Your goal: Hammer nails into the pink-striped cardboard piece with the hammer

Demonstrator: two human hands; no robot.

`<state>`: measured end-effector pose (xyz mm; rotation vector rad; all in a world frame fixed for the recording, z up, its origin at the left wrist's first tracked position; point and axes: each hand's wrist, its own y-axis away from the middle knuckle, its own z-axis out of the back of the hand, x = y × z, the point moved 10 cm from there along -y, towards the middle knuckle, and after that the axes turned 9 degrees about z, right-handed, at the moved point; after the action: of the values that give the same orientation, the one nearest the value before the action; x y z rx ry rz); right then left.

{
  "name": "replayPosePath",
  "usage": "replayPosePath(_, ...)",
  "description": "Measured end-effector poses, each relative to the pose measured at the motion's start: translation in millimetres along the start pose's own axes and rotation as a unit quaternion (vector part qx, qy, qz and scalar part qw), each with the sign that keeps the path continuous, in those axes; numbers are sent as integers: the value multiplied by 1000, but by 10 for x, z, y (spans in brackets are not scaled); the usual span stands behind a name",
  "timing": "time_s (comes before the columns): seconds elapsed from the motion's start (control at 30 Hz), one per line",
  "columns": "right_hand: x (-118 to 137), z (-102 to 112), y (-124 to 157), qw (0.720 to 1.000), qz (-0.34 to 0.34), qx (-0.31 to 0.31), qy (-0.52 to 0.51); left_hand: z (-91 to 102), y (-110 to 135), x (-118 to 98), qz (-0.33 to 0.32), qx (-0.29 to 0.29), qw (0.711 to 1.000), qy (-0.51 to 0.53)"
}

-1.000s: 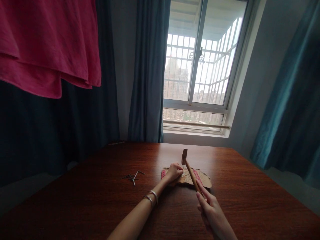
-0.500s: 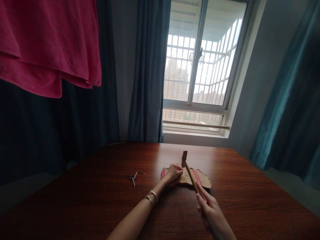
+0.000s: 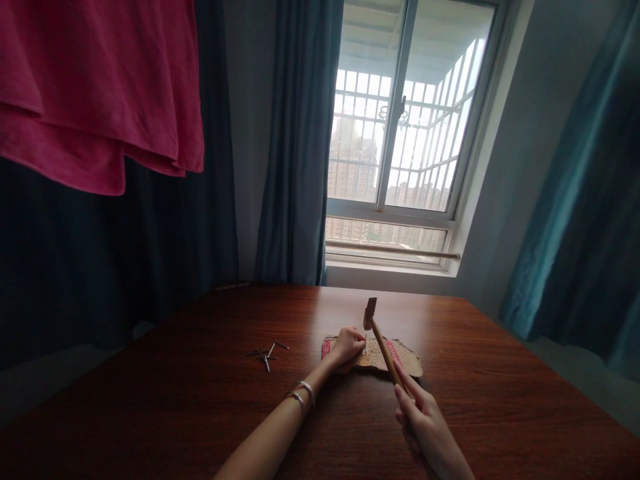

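A hammer (image 3: pixel 384 348) with a wooden handle is gripped in my right hand (image 3: pixel 423 417), its head raised just above a torn piece of cardboard (image 3: pixel 380 357). The cardboard lies flat on the table, tan with pink-red bands and many small dark holes. My left hand (image 3: pixel 349 345) rests over the cardboard's left part, thumb and fingertips pinched round a thin upright nail (image 3: pixel 365 339); its lower end is too small to make out. Two bracelets (image 3: pixel 303 395) circle the left wrist.
Several loose nails (image 3: pixel 267 355) lie in a small heap left of the cardboard on the brown wooden table (image 3: pixel 200 400). Beyond the table's far edge are blue curtains (image 3: pixel 300 147) and a barred window (image 3: pixel 390 153). A pink cloth (image 3: pixel 100 93) hangs at upper left.
The hammer head has lifted slightly and shifted a little right, away from the nail. My left hand has stayed in place on the cardboard.
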<state>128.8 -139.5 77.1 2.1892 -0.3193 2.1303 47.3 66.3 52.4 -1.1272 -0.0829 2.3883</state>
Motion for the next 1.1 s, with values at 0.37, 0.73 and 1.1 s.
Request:
replayPosePath(0.37, -27, -11, 25, 1000, 15, 5, -8, 18, 20, -19, -5, 0, 1000, 7)
replayPosePath(0.73, -19, -32, 38, 1000, -3, 10, -19, 49, 51, -67, 19, 7, 1000, 2)
replayPosePath(1.1, -85, 33, 32, 1000, 9, 4, -26, 25, 23, -23, 7, -1, 1000, -5)
